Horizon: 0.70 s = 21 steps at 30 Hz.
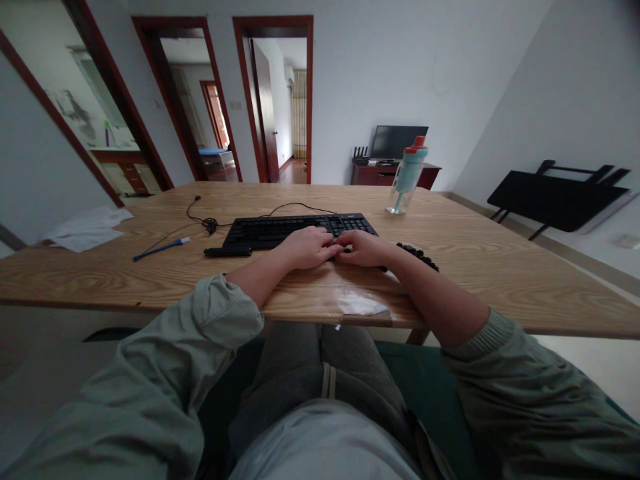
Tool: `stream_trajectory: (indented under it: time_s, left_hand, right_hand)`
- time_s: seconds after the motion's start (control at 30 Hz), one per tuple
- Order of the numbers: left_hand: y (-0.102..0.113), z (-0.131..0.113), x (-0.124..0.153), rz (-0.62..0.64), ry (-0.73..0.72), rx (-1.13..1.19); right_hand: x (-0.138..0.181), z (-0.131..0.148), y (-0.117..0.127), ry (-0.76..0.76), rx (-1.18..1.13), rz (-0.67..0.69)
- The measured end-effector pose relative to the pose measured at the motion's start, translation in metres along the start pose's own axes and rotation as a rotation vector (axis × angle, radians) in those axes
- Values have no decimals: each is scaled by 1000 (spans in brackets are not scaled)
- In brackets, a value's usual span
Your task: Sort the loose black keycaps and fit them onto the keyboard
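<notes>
A black keyboard (280, 230) lies on the wooden table (500, 267), its cable running off to the left. My left hand (305, 248) rests at the keyboard's near edge with its fingers curled. My right hand (364, 248) sits close beside it, also curled, and the fingertips of both meet over the front row of keys. Whatever is pinched between them is too small to make out. A long thin black piece (227, 252) lies just left of the keyboard. A small heap of dark pieces (419, 255) lies by my right forearm.
A blue pen (161, 249) and white papers (87, 229) lie on the left of the table. A teal water bottle with a red cap (407, 177) stands at the far right. A folded black table (557, 197) leans on the right wall. Open doorways lie behind.
</notes>
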<state>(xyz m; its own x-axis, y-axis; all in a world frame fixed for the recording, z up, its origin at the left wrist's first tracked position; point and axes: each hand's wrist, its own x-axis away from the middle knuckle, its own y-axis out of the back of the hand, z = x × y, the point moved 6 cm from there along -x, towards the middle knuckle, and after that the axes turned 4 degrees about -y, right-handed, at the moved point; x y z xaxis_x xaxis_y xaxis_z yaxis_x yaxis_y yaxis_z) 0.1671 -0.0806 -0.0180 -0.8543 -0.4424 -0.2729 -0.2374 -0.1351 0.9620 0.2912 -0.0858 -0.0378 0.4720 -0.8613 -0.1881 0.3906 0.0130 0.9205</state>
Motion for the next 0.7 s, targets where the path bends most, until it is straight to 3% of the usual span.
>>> stream_trajectory:
  time_s: [0.37, 0.7]
  left_hand:
    - [-15, 8, -1, 40, 135, 4]
    - [-16, 6, 0, 85, 138, 18]
  right_hand:
    - [-1, 1, -1, -12, -34, 8]
    - [0, 4, -1, -13, -55, -10]
